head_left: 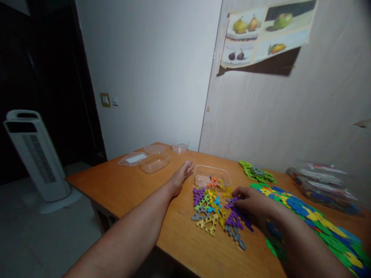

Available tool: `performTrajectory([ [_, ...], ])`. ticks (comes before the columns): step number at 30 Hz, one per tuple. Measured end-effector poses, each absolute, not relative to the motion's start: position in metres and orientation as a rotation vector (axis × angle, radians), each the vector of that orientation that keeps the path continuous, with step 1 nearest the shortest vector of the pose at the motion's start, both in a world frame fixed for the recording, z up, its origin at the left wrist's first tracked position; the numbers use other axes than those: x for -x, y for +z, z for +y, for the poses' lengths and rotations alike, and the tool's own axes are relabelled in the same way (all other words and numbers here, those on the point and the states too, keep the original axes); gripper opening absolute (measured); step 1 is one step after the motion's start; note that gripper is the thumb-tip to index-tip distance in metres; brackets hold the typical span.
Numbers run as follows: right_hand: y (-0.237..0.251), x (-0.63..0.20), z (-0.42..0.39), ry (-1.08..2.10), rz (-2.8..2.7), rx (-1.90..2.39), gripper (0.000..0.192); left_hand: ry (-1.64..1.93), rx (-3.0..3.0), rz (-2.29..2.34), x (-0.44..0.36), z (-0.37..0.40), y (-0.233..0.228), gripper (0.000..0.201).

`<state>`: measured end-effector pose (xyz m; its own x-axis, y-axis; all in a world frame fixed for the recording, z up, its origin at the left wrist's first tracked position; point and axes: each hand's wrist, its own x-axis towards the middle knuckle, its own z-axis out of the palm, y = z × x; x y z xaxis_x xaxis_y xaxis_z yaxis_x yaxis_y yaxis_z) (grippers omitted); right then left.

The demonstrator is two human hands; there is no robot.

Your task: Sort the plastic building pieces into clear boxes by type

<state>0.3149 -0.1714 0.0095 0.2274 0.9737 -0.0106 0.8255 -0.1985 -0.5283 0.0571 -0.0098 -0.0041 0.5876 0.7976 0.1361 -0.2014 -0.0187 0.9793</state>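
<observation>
Two bare forearms are seen closest to the camera, entering from the lower edge and reaching out over the orange-brown counter [121,189]. A loose pile of flat interlocking plastic pieces [216,214] is spread at the middle of the counter; the pieces are notched at their edges and coloured purple, yellow, green, grey, orange and blue. The right hand [252,200] is laid at the 3 o'clock side of this pile, its fingers [238,192] curled together onto a purple piece [232,202] at the pile's edge; whether that piece is actually gripped or only touched cannot be told. The left hand [182,175] is stretched out flat at 10 o'clock from the pile, its fingers [189,166] straight and close together, nothing held, with the fingertips just beside a small clear tub [211,175] in which a few orange and yellow pieces are seen. At 2 o'clock from the pile a green cluster of joined pieces [256,172] is lying, and at 4 o'clock a long band of joined blue, green and yellow pieces [319,224] runs along the counter under the right forearm. A clear bag [321,185] is blurred at 3 o'clock. Empty clear containers and lids [150,160] are set at 11 o'clock, well apart. A white tower fan [34,154] is standing on the floor at 9 o'clock.
</observation>
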Motion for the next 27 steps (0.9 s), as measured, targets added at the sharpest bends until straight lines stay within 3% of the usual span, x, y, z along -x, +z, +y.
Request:
performTrajectory([
  [5,0.009,-0.314,-0.172,0.576,-1.642,2.022,0.012,0.82,-1.318,0.529,-0.05,-0.005,0.0,0.081],
  [15,-0.003,-0.312,-0.174,0.738,-1.367,1.869,0.011,0.786,-1.344,0.556,-0.051,-0.006,0.0,0.08],
  [19,0.0,-0.316,-0.173,0.655,-1.366,1.998,0.017,0.766,-1.352,0.566,-0.052,-0.006,-0.001,0.082],
  [24,0.006,-0.312,-0.175,0.557,-1.514,2.152,0.042,0.732,-1.363,0.545,-0.054,-0.004,-0.005,0.08],
  [27,0.002,-0.307,-0.172,0.487,-1.538,2.183,0.04,0.73,-1.369,0.553,-0.054,-0.004,-0.004,0.08],
])
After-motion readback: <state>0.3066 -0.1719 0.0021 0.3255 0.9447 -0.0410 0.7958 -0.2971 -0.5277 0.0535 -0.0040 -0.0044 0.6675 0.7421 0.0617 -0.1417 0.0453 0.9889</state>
